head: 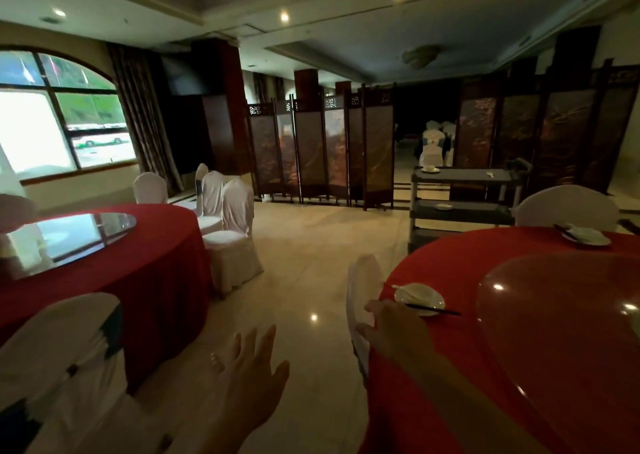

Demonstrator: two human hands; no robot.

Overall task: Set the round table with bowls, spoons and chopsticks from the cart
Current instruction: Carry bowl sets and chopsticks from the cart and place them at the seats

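Dim banquet hall, no legible writing; left hand (254, 381) fingers spread, right hand (391, 329) empty.

Red cloth on round table (433, 280), glossy glass turntable (554, 301), shiny white bowl (420, 296), polished floor (311, 245)

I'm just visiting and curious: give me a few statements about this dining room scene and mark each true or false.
1. Both hands are empty. True: left hand and right hand are open.
2. The cart stands beyond the right table. True.
3. The tablecloths are blue. False: red.
4. The right table has no place settings. False: a near setting and a far setting lie there.
5. The chairs wear white covers. True.
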